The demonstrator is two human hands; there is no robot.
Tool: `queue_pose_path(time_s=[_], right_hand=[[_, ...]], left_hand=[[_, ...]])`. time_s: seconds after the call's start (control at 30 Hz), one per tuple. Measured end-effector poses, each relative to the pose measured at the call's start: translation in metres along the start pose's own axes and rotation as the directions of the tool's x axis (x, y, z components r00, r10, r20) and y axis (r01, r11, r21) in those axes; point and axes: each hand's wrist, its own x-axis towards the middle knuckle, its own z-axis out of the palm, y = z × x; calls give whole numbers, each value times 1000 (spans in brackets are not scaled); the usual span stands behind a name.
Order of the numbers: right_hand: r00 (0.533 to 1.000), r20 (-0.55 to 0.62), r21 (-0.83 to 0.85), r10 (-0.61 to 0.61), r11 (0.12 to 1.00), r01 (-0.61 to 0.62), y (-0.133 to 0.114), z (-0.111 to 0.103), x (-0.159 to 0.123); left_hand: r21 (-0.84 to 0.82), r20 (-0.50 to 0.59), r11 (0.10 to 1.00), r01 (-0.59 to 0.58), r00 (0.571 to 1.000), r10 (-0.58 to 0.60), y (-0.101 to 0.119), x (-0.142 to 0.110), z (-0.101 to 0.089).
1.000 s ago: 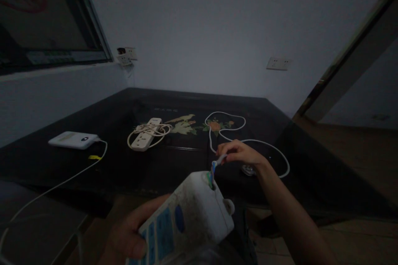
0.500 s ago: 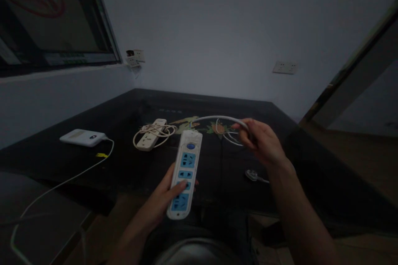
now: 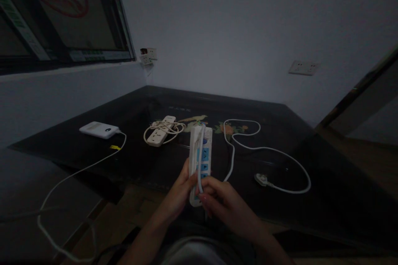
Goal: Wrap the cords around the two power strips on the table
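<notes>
My left hand (image 3: 178,192) is closed around the lower half of a white power strip (image 3: 195,140) with blue sockets, held upright above the table's front edge. A white power cord (image 3: 201,149) leaves the strip's top end and lies down along its face. My right hand (image 3: 222,198) pinches that cord near the strip's lower end. From there the cord runs up onto the table in loops to a plug (image 3: 261,179) at the right. Coloured wires show faintly at the strip's top, too small to make out clearly.
On the black table (image 3: 174,165) a second power strip (image 3: 160,132) lies wrapped in its own cord. At the left rests a white power bank (image 3: 99,129) with a cable hanging off the front. A yellow tag (image 3: 115,147) is beside it. Wall sockets (image 3: 304,67) are behind.
The strip has swung from pointing at me to upright, socket side showing. My right hand has brought the cord from the strip's top end down along its face.
</notes>
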Motion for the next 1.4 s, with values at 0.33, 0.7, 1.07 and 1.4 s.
queue_pose_path(time_s=[0.33,0.7,1.07,1.4], right_hand=[[985,-170,-249,-30,968,-14,13,24,-11],[900,-314,-637,-302,770,36,21,22,-11],[769,-454,-556,-450,818,151,28,26,-9],[786,-288,-798,-548,590,120,40,19,-8]], left_hand=[[-18,30,999,35,999,-35,-6,-3,4],[-177,-60,982,64,995,-76,-3,3,3],[-172,9,983,60,998,-60,-2,2,6],[-128,0,991,25,1000,-25,-3,1,4]])
